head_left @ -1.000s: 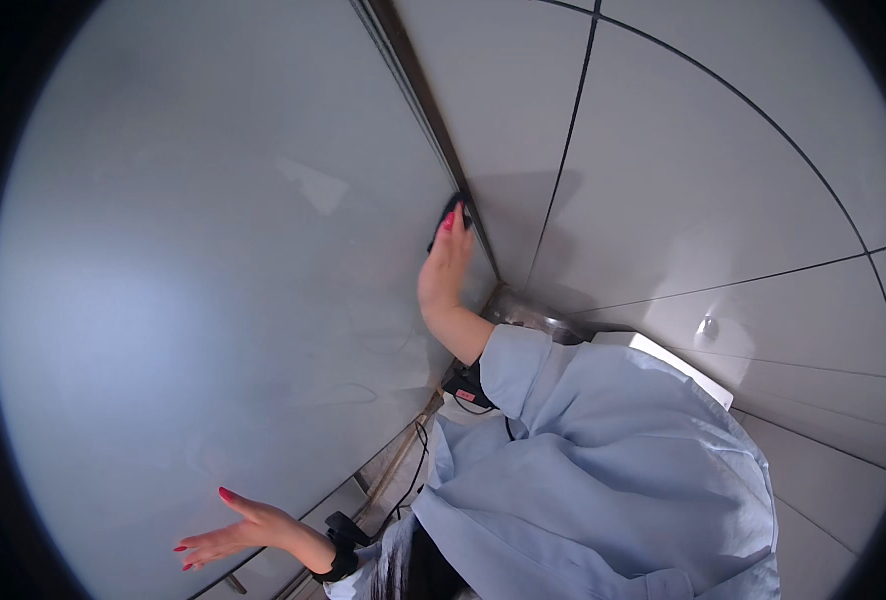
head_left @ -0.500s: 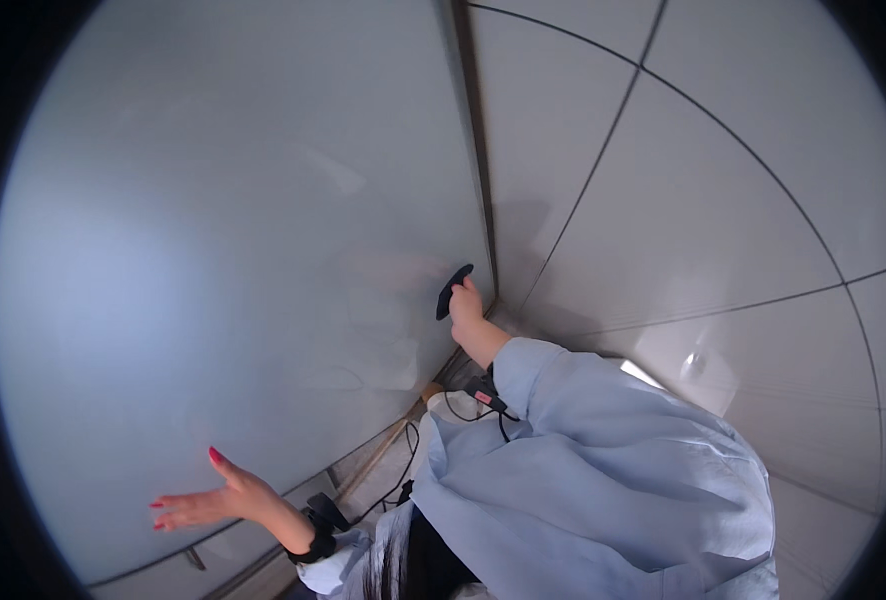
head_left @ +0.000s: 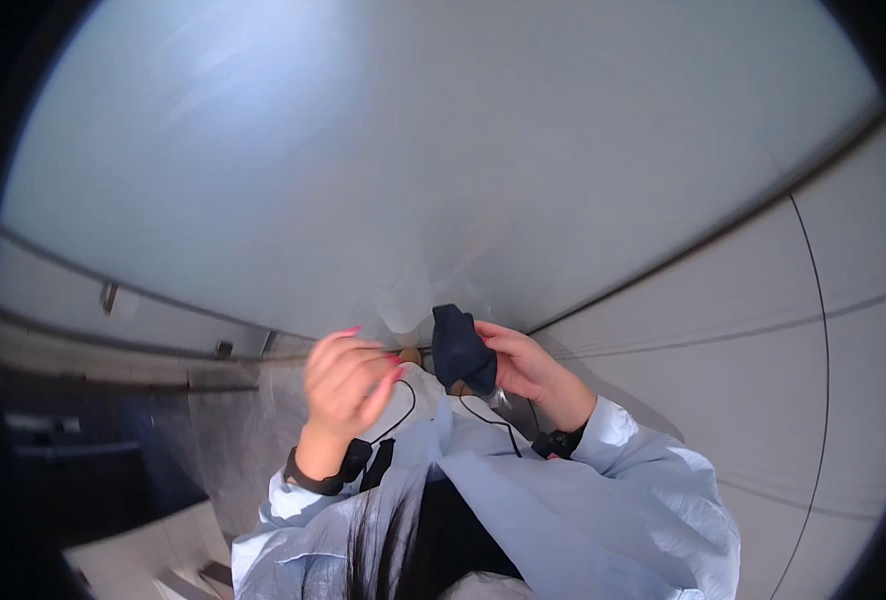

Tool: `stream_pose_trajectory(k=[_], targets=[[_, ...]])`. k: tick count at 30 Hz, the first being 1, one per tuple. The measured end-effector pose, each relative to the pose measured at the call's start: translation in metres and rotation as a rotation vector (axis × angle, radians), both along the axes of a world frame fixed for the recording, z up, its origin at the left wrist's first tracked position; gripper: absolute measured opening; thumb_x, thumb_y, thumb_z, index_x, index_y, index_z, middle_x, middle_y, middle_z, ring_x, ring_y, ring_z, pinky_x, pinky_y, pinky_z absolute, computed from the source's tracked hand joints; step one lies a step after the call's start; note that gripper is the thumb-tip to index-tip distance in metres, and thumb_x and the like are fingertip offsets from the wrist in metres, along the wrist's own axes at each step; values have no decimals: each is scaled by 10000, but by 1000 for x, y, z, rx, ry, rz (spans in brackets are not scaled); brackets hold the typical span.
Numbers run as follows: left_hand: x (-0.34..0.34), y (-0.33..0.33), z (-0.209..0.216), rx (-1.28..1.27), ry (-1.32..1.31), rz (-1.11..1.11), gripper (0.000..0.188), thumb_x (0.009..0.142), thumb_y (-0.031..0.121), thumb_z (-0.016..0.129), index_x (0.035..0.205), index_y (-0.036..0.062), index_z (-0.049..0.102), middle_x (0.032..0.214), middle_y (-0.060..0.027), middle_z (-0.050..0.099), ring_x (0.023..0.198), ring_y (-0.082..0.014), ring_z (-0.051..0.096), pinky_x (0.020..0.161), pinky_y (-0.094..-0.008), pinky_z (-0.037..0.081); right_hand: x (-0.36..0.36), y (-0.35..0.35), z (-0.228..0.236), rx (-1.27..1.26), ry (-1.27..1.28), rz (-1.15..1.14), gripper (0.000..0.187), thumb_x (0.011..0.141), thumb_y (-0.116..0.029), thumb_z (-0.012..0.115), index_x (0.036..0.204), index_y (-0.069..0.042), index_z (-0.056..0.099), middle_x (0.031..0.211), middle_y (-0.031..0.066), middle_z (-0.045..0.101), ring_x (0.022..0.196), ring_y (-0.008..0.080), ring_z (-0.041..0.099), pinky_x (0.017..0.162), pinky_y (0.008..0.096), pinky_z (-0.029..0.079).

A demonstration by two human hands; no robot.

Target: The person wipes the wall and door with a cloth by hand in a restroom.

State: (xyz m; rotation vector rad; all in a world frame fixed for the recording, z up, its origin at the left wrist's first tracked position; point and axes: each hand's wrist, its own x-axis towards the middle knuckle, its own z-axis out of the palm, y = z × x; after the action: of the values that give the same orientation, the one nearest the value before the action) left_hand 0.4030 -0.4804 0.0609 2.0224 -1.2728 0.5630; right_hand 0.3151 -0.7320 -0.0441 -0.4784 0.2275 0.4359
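Observation:
In my right hand is a bunched dark navy cloth, gripped by its right side in front of my chest. My left hand is raised to the left of the cloth, apart from it. Its fingers are loosely bent, with the thumb away from them, slightly blurred, and nothing shows in them. Beyond both hands rises a large frosted glass panel, which neither hand touches. Faint smudged reflections show on its lower part.
A pale tiled wall meets the panel on the right along a dark edge strip. A metal rail runs below the panel at left. Black cables hang near my shirt, and a grey floor lies lower left.
My right hand has come off the panel near the corner and back to my chest with the cloth. My left hand has swung inward toward it. The view has turned left.

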Motion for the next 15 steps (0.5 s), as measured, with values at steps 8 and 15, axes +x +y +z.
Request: stream_pose_trajectory(k=[8, 15], targets=[[-35, -35, -18, 125, 244, 167, 596, 687, 229, 819, 1232, 85, 627, 1428, -109, 526, 1354, -347, 447, 1084, -519, 362, 31, 18, 44, 18, -217, 81, 466, 1008, -100, 381, 1459, 16, 353, 1378, 133, 517, 1234, 210, 555, 1028, 386, 468], [-49, -22, -29, 117, 105, 286, 403, 732, 82, 744, 1126, 48, 669, 1260, -128, 642, 1273, -339, 539, 1088, -516, 369, 37, 37, 32, 22, -149, 251, 423, 1030, -175, 403, 1411, 4, 441, 1299, 102, 585, 1145, 183, 599, 984, 359, 485]])
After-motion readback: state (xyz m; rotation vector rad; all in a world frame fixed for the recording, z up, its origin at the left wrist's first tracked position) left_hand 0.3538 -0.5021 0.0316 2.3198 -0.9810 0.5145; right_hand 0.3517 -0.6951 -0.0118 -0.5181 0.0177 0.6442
